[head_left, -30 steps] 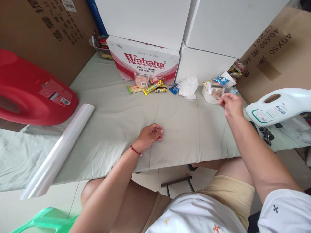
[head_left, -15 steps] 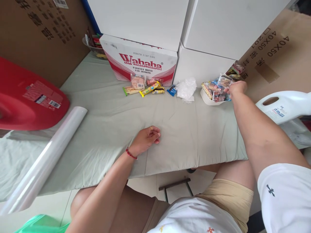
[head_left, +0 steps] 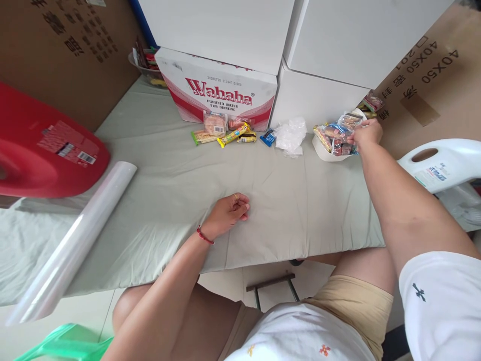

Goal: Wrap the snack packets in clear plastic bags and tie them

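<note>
My left hand rests on the grey-green cloth, its fingers curled together with nothing visible in them. At the right, my right hand is closed at the edge of a white container filled with wrapped snacks; its fingertips touch the packets, and what they pinch is hard to make out. Left of the container lie a crumpled clear plastic bag and a blue packet. Farther left are a yellow-wrapped bar, a green-edged packet and a pink packet.
A Wahaha carton stands behind the snacks. On the left are a red jug, a plastic film roll and a bowl of packets. A white bottle and a cardboard box are at the right.
The view has shifted slightly. My right hand has moved little at the container, where more of its white back rim now shows. My left hand keeps its curled pose.
</note>
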Demonstrator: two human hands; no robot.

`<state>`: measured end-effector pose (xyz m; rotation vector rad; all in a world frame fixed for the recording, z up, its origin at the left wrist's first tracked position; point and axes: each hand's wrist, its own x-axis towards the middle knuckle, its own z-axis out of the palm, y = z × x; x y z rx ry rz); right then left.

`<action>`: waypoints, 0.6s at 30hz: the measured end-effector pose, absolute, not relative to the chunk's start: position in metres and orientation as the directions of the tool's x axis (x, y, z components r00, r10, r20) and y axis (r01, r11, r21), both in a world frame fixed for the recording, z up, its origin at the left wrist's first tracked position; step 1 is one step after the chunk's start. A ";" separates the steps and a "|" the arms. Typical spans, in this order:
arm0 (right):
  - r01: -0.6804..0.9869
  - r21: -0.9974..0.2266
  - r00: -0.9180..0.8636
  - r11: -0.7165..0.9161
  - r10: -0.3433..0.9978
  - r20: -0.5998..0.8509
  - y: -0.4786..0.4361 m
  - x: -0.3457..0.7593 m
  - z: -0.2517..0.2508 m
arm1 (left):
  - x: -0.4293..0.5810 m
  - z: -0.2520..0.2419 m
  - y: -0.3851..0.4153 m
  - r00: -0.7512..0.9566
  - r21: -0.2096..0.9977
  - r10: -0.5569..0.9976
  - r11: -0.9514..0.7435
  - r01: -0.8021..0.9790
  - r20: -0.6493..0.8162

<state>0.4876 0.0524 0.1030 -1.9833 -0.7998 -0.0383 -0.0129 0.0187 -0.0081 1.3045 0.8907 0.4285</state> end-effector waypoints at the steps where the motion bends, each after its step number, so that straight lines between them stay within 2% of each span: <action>1: 0.551 -0.745 0.805 -0.376 0.474 0.356 0.048 0.487 0.104 | -0.013 -0.008 0.018 0.609 0.947 0.725 0.253 0.198 -0.321; 3: 0.582 -0.635 0.813 -0.509 0.364 0.454 0.037 0.481 0.103 | -0.012 -0.006 0.018 0.605 0.947 0.729 0.252 0.196 -0.320; 5: 0.648 -0.491 0.751 -0.582 0.380 0.541 0.024 0.468 0.094 | -0.011 -0.003 0.017 0.602 0.943 0.726 0.263 0.205 -0.333; 7: 0.740 -0.424 0.672 -0.522 0.540 0.507 0.014 0.446 0.076 | -0.011 0.002 0.017 0.590 0.935 0.725 0.296 0.198 -0.355; 10: 0.847 -0.450 0.443 -0.282 0.842 0.306 0.004 0.402 0.041 | -0.013 0.008 0.021 0.535 0.930 0.770 0.356 0.094 -0.349; 13: 0.896 -0.427 0.218 -0.119 0.957 0.192 0.009 0.365 0.017 | -0.015 0.009 0.031 0.456 0.926 0.839 0.369 -0.079 -0.295; 15: 0.904 -0.410 0.240 -0.124 0.939 0.245 0.023 0.354 0.011 | -0.017 0.008 0.037 0.431 0.921 0.864 0.355 -0.158 -0.259; 18: 0.854 -0.451 0.448 -0.259 0.807 0.385 0.055 0.353 0.011 | -0.017 0.005 0.043 0.454 0.926 0.858 0.343 -0.157 -0.241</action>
